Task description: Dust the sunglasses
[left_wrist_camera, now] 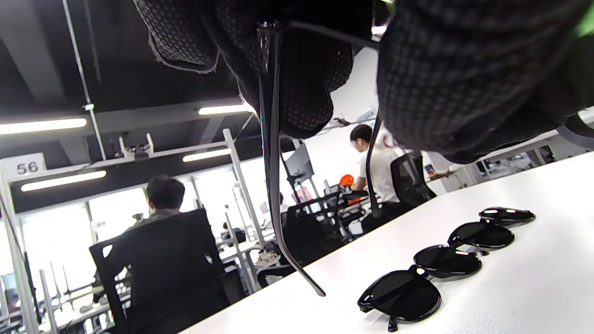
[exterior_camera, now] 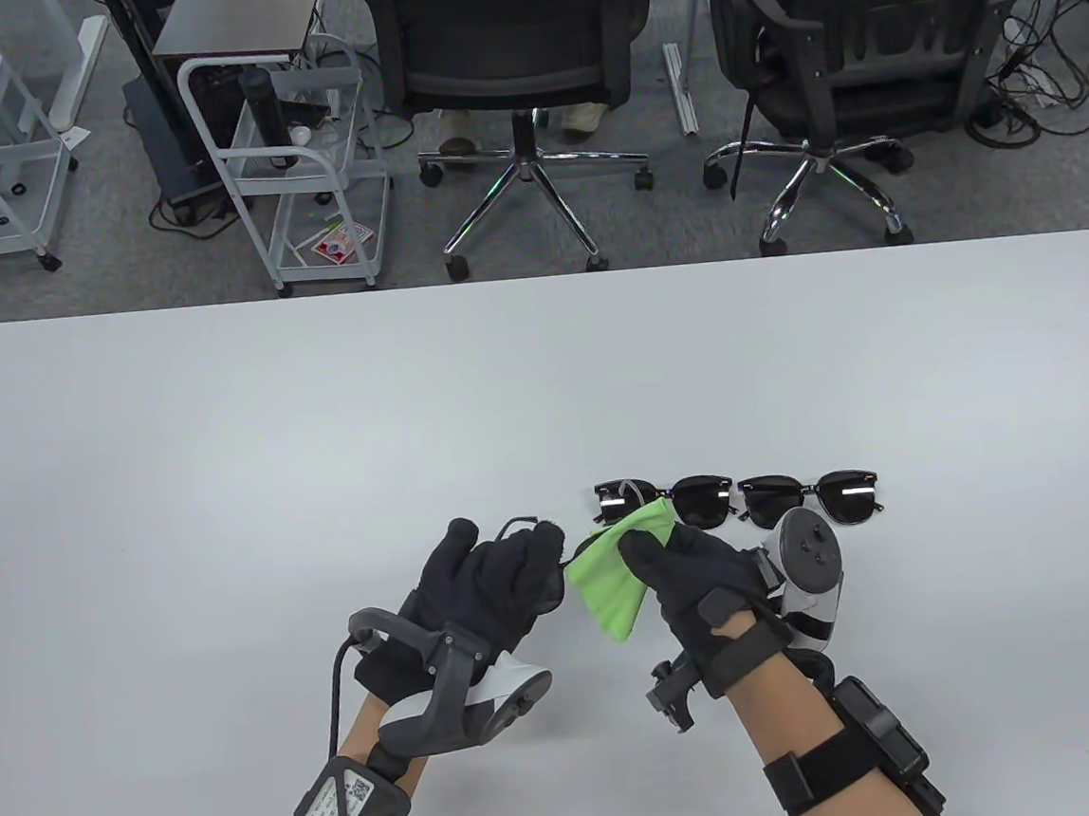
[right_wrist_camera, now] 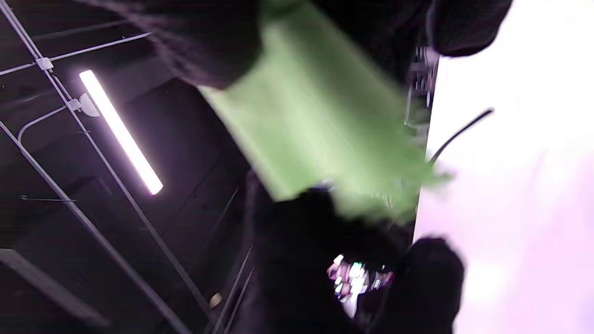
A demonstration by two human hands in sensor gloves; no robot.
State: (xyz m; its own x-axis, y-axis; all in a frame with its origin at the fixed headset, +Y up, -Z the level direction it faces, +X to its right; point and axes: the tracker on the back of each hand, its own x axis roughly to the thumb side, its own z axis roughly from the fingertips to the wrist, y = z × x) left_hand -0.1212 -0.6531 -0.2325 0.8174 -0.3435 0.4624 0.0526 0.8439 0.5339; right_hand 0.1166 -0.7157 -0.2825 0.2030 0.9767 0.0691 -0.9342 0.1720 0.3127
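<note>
Above the near table edge, both hands work a held pair of sunglasses.

The left hand (exterior_camera: 493,579) grips the held sunglasses (left_wrist_camera: 271,153); the right hand (exterior_camera: 697,571) pinches a green cloth (exterior_camera: 616,573) against them. Two more pairs (exterior_camera: 738,498) lie side by side on the table (exterior_camera: 318,428) just beyond.

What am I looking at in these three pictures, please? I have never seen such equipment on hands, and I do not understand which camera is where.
These are a person's two hands in black sensor gloves, each with a tracker strapped on its back. The table view looks down on the white table; the other two cameras sit on the wrists. The left hand holds a thin-framed pair of glasses, whose arms hang down in the left wrist view. The right hand pinches a folded bright green cloth against it. The right wrist view is blurred. Two pairs of black sunglasses lie side by side on the table, beyond the hands.
</note>
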